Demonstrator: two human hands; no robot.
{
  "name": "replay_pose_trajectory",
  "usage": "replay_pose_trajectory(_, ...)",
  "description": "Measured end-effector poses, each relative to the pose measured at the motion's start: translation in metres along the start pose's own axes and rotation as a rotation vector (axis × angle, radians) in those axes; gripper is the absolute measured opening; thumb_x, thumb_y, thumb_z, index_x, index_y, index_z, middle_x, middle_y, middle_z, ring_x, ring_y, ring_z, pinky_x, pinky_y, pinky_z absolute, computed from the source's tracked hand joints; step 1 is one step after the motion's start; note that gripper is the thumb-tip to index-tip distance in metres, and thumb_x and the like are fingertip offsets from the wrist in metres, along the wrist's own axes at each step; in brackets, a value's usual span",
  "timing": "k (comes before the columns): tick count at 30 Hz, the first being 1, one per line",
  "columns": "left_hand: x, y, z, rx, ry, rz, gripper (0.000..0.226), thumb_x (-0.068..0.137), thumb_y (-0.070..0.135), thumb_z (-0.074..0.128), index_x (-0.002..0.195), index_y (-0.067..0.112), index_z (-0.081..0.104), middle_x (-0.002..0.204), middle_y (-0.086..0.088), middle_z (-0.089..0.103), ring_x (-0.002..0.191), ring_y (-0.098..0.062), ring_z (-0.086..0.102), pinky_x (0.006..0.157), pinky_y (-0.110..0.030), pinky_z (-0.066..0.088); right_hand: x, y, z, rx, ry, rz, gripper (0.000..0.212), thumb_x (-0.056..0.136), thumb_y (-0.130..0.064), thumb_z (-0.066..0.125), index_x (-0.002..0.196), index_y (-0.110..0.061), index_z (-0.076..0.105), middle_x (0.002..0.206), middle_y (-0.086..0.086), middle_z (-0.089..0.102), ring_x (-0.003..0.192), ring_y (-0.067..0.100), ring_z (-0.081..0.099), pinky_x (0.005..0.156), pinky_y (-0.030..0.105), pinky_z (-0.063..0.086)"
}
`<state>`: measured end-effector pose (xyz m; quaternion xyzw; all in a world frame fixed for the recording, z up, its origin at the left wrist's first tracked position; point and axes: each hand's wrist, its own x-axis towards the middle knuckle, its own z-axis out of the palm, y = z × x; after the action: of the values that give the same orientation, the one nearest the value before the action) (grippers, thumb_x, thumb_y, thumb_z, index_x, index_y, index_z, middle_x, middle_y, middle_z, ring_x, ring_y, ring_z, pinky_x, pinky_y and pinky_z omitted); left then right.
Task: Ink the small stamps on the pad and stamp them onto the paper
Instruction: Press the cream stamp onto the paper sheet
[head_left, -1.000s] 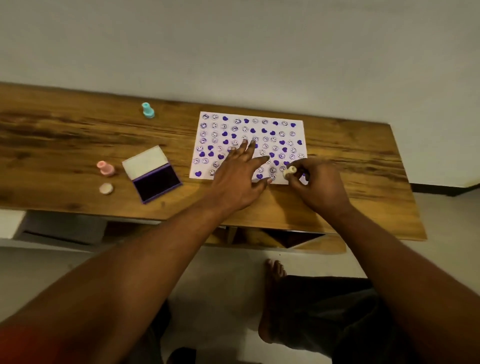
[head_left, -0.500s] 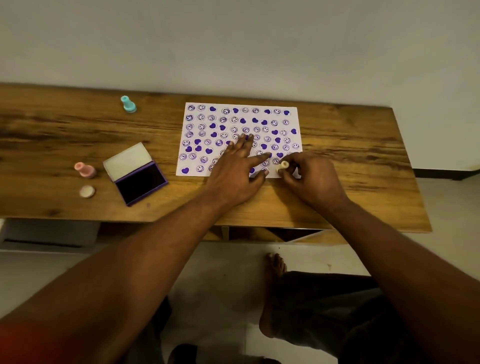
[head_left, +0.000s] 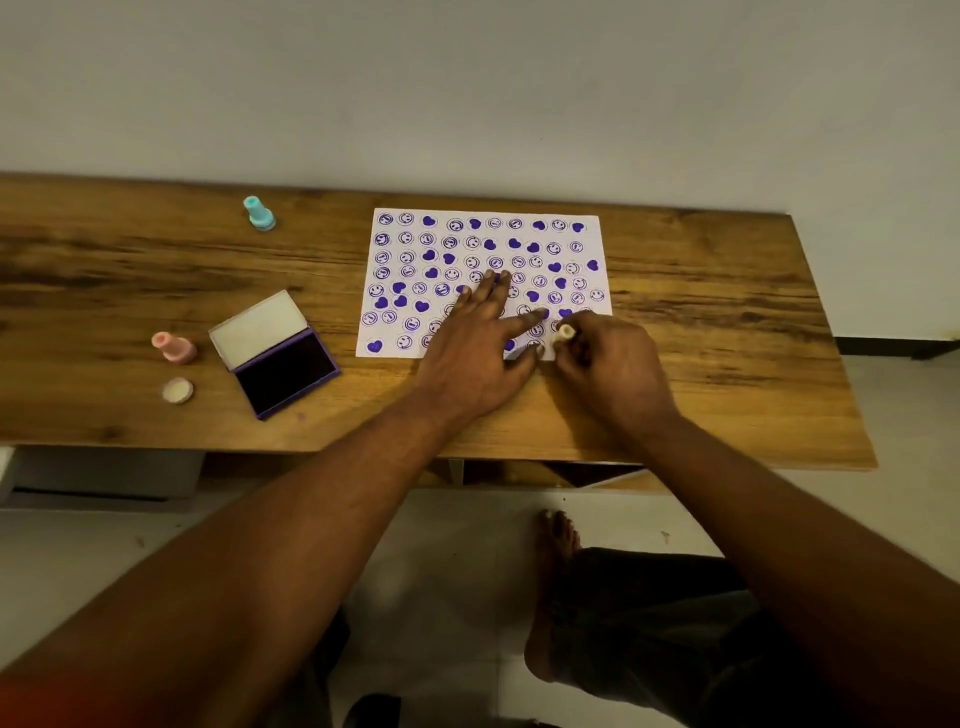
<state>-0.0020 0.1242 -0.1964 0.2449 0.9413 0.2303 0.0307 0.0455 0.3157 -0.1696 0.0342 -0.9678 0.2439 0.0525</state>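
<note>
A white paper (head_left: 415, 270) covered with purple hearts and smiley prints lies on the wooden table (head_left: 727, 322). My left hand (head_left: 480, 353) rests flat on the paper's lower middle, fingers spread. Just right of it, my right hand (head_left: 610, 364) pinches a small cream stamp (head_left: 562, 335) upright against the paper's lower right corner. An open purple ink pad (head_left: 283, 371) with its white lid raised sits left of the paper. Further left a pink stamp (head_left: 174, 347) lies on the table, with a round cap (head_left: 177, 390) below it. At the back stands a teal stamp (head_left: 259, 213).
A pale wall runs behind the table. The table's front edge (head_left: 571, 460) is close to my body, with my knee and bare foot (head_left: 558, 535) on the light floor below. A white unit (head_left: 104, 478) sits under the table at the left.
My right hand has shifted the cream stamp slightly left along the paper's bottom edge. My left hand has stayed flat on the sheet. The camera view has moved a little.
</note>
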Motion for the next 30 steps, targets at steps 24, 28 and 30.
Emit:
replay_pose_trajectory(24,-0.001,0.003,-0.003,-0.029,0.006,-0.003,0.054,0.103,0.053,0.051,0.155,0.036,0.050,0.174,-0.014,0.018,0.163,-0.025,0.008,0.130,-0.039,0.004,0.027,0.025,-0.062,0.797,0.409,0.487,0.013,0.088,-0.024,0.079,0.098,-0.015,0.078,0.077,-0.012,0.072,0.069,0.001,0.065,0.064,0.021,0.051)
replay_pose_trajectory(28,-0.001,0.006,-0.005,-0.022,-0.005,-0.001,0.054,0.104,0.052,0.051,0.156,0.036,0.049,0.174,-0.014,0.017,0.163,-0.024,0.007,0.130,-0.037,0.002,0.024,0.039,-0.064,0.868,0.405,0.536,0.019,0.089,-0.022,0.078,0.101,-0.008,0.078,0.073,-0.012,0.067,0.067,0.001,0.060,0.065,0.022,0.048)
replay_pose_trajectory(30,-0.002,0.007,-0.005,-0.020,-0.004,-0.001,0.054,0.104,0.052,0.051,0.156,0.036,0.049,0.174,-0.014,0.017,0.163,-0.024,0.007,0.130,-0.037,0.002,0.028,0.035,-0.056,0.856,0.391,0.513,0.022,0.090,-0.020,0.078,0.104,-0.004,0.077,0.074,-0.009,0.068,0.065,0.000,0.059,0.061,0.018,0.047)
